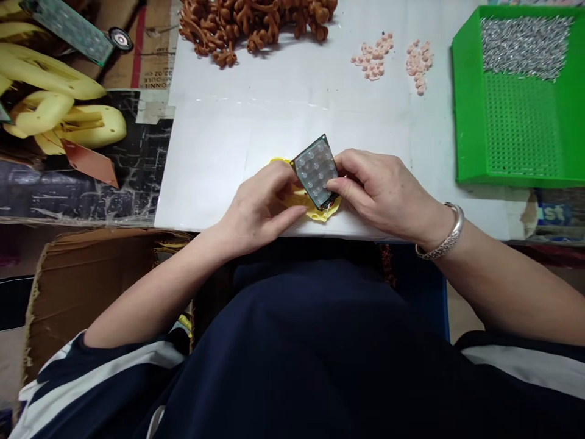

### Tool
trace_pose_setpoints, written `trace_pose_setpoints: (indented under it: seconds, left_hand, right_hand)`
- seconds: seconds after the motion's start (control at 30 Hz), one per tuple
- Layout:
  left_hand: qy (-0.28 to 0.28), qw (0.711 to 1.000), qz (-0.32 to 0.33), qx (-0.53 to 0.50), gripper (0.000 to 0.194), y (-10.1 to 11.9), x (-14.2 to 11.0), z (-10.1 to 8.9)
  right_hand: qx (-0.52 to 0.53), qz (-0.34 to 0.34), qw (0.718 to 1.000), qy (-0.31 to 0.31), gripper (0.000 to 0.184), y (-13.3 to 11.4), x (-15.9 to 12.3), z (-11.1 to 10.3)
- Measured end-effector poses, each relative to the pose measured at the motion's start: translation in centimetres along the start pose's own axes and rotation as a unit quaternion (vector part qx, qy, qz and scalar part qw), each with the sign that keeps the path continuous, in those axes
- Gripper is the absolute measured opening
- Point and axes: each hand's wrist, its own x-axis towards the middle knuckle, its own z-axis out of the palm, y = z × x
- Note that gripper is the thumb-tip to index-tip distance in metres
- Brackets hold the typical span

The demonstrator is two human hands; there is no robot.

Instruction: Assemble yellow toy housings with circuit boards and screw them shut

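Between the thumb and fingers of my right hand [377,192] is a green circuit board [316,171], tilted, its upper face covered by a translucent rubber keypad with round bumps. Dark and light wires show at the board's lower corner. Below it lies a yellow plastic shell [319,213], partly hidden by the board and both hands. My left hand [269,204] curls around the shell's left side, thumb along its front, close to the board's left edge. The tips of the left fingers are hidden behind the shell and board.
Brown plastic parts [256,24] lie heaped at the back, beside small pink pieces [372,58]. A green bin [470,122] of metal screws [525,46] stands right. Yellow shells [91,125] and another circuit board [68,30] lie left. Below is a cardboard box [91,274].
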Motion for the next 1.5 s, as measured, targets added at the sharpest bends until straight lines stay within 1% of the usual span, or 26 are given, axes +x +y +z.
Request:
trace_pose_setpoints:
  seconds: [0.07, 0.13, 0.17, 0.23, 0.33, 0.43, 0.57, 0.6, 0.73, 0.9, 1.03, 1.17, 1.23, 1.5]
  left_hand:
    - [0.025, 0.999, 0.01, -0.026, 0.036, -0.4, -0.4, -0.5]
    - [0.04, 0.999, 0.032, -0.008, 0.054, -0.9, -0.7, -1.1]
    - [0.037, 0.999, 0.037, 0.014, 0.063, -1.2, -0.8, -1.4]
    - [0.012, 0.998, 0.024, 0.054, 0.076, -1.7, -0.9, -1.8]
    - [-0.02, 0.998, -0.009, 0.063, 0.084, -2.2, -1.0, -2.0]
    - [-0.018, 0.998, -0.019, 0.058, 0.09, -2.1, -1.1, -1.8]
    - [0.016, 0.996, -0.034, 0.08, 0.09, -0.9, -1.6, -0.9]
    - [0.026, 0.995, -0.037, 0.088, 0.089, -0.5, -1.8, -0.6]
    - [0.047, 0.993, -0.044, 0.103, 0.087, 0.5, -2.3, 0.1]
    - [0.041, 0.992, -0.071, 0.092, 0.082, 0.8, -2.6, 0.1]
    - [0.052, 0.992, -0.078, 0.084, 0.079, 0.8, -2.8, 0.2]
    - [0.06, 0.991, -0.091, 0.081, 0.079, 0.8, -2.8, 0.4]
    - [0.064, 0.991, -0.091, 0.081, 0.08, 0.9, -2.8, 0.5]
    - [0.065, 0.99, -0.085, 0.09, 0.078, 1.0, -2.7, 0.5]
  right_hand:
    - [-0.023, 0.004, 1.0, -0.015, 0.017, -0.2, 0.1, -0.2]
    - [-0.047, -0.001, 0.999, -0.026, 0.018, -0.3, 0.3, -0.5]
    - [-0.057, -0.009, 0.998, -0.03, 0.019, -0.4, 0.5, -0.6]
    - [-0.07, -0.029, 0.997, -0.035, 0.019, -0.4, 0.8, -0.8]
    - [-0.075, -0.054, 0.995, -0.048, 0.02, -0.4, 1.4, -0.8]
    - [-0.066, -0.069, 0.994, -0.057, 0.019, -0.4, 1.9, -0.7]
    - [-0.013, -0.069, 0.997, -0.038, 0.03, -0.4, 1.9, -0.4]
    - [-0.006, -0.071, 0.997, -0.037, 0.03, -0.3, 1.8, -0.4]
    - [-0.018, -0.089, 0.995, -0.046, 0.023, 0.1, 1.8, -0.5]
    - [-0.006, -0.093, 0.994, -0.05, 0.023, 0.4, 2.0, -0.5]
    - [-0.04, -0.12, 0.991, -0.048, 0.027, 0.3, 1.8, -0.7]
    - [-0.086, -0.15, 0.982, -0.079, 0.034, 0.0, 1.4, -1.1]
    - [-0.096, -0.159, 0.979, -0.084, 0.037, -0.2, 1.1, -1.2]
    - [-0.149, -0.171, 0.974, -0.009, 0.036, -0.5, -0.2, 0.1]
